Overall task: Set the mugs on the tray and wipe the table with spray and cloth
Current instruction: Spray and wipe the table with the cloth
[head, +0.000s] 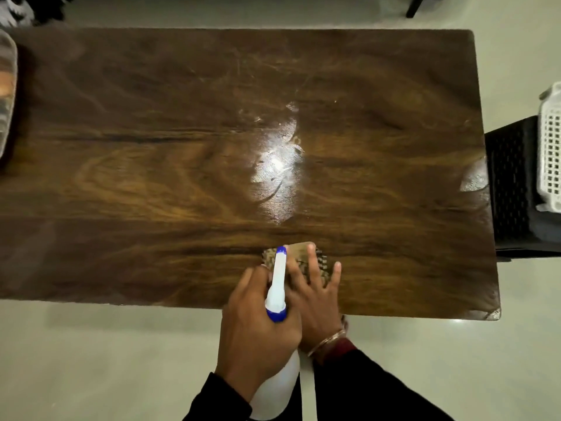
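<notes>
Head view: my left hand point(258, 326) gripped the spray bottle point(277, 284), its nozzle pointing far across the table point(136, 153). Just right of it, my right hand point(315, 299) pressed straight fingers on the cloth point(322, 263) at the near edge.

The light is dim and warm. An overhead source leaves a bright white glare near the middle of the dark brown glossy wooden desk point(121, 177), picking out streaky smears; a fainter sheen lies at its right edge. The desk's far left corner sinks into shadow. The white plastic spray bottle with a blue nozzle point(277, 281) stands out brightly. The wide lens bows the desk's edges, and a translucent object point(6, 95) at the left margin is smeared. The whole picture is soft.
</notes>
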The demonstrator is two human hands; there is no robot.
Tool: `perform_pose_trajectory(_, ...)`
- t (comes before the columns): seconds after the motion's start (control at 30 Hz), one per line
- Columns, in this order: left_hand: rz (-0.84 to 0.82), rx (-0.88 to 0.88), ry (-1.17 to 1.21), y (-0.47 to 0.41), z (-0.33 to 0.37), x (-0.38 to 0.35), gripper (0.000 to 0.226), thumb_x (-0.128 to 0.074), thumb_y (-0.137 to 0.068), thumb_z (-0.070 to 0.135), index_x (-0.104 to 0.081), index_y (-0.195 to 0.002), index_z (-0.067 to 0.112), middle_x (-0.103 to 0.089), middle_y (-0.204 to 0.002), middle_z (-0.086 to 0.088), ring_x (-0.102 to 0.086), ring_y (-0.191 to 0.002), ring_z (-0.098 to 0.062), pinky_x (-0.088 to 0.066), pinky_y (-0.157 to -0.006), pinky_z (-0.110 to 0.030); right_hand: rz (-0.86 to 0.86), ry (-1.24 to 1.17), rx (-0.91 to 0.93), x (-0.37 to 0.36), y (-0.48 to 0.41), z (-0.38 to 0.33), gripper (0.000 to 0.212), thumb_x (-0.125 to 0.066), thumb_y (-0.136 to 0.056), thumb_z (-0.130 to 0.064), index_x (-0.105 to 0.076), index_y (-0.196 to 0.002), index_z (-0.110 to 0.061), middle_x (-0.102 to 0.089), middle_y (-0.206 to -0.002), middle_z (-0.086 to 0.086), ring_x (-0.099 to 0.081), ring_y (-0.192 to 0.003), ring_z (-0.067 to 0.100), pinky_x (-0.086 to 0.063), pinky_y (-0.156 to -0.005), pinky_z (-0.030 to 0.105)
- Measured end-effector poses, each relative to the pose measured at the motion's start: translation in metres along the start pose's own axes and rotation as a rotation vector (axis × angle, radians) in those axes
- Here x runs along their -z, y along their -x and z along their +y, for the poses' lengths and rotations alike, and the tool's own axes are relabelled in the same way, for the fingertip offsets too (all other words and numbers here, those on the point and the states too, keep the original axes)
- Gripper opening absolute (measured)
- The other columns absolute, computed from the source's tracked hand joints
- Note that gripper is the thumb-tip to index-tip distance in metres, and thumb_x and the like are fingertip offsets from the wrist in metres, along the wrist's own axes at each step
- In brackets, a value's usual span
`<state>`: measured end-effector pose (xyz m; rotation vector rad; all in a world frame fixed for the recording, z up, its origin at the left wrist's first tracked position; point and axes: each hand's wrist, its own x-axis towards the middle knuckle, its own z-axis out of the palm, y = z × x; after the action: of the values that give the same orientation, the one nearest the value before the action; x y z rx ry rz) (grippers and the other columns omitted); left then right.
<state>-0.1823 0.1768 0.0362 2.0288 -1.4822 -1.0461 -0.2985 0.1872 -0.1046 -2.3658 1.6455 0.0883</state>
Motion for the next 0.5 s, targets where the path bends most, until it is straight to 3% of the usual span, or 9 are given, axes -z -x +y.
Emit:
perform_pose_trajectory(0.13, -0.021, 0.039, -0.001, -0.011, -0.01, 0.012, 0.026, -0.068, -0.065, 0.027, -0.054, -0.086, 0.022, -0.054, -0.08, 0.006, -0.057, -0.069, -0.017, -0.055, -0.062, -0.039, -0.059, -0.04, -0.177, 0.021, -0.018, 0.05, 0.088, -0.051, -0.077, -0.05, -0.023, -0.161, -0.051, -0.011, -0.176, 0.002, -0.005, -0.158, 0.05, -0.015, -0.107, 0.088)
perform_pose_trajectory(0.27, -0.027, 0.079, 0.019, -0.019, -0.016, 0.019, 0.03, -0.07, -0.064, 0.031, -0.055, -0.089, 0.021, -0.058, -0.078, 0.003, -0.058, -0.069, -0.022, -0.058, -0.064, -0.04, 0.018, -0.121, -0.404, 0.04, -0.103, 0.034, 0.088, -0.052, -0.081, -0.049, -0.016, -0.162, -0.051, -0.006, -0.176, 0.005, 0.001, -0.157, 0.054, -0.01, -0.111, 0.086)
perform_pose_trajectory(0.37, -0.036, 0.061, 0.065, -0.032, -0.015, 0.025, 0.032, -0.068, -0.066, 0.028, -0.058, -0.096, 0.028, -0.062, -0.086, 0.008, -0.062, -0.077, -0.016, -0.058, -0.07, -0.027, -0.006, -0.08, -0.246, 0.029, -0.131, -0.01, 0.092, -0.063, -0.083, -0.054, -0.016, -0.163, -0.05, -0.007, -0.176, 0.007, -0.002, -0.155, 0.058, -0.01, -0.11, 0.085)
perform_pose_trajectory(0.43, -0.035, 0.026, 0.067, -0.044, -0.014, 0.03, 0.033, -0.068, -0.069, 0.03, -0.056, -0.099, 0.034, -0.062, -0.089, 0.014, -0.062, -0.083, -0.009, -0.054, -0.071, -0.018, -0.006, -0.009, -0.077, 0.016, -0.112, -0.033, 0.089, -0.067, -0.088, -0.057, -0.018, -0.163, -0.049, -0.008, -0.176, 0.006, -0.011, -0.155, 0.057, -0.02, -0.109, 0.085)
perform_pose_trajectory(0.5, -0.021, -0.021, 0.017, -0.056, -0.011, 0.037, 0.034, -0.067, -0.071, 0.034, -0.058, -0.103, 0.03, -0.061, -0.09, 0.014, -0.059, -0.082, -0.009, -0.052, -0.073, -0.018, 0.007, 0.005, 0.007, 0.01, -0.083, -0.033, 0.086, -0.058, -0.094, -0.058, -0.011, -0.165, -0.045, -0.003, -0.177, 0.003, -0.016, -0.155, 0.054, -0.031, -0.106, 0.084)
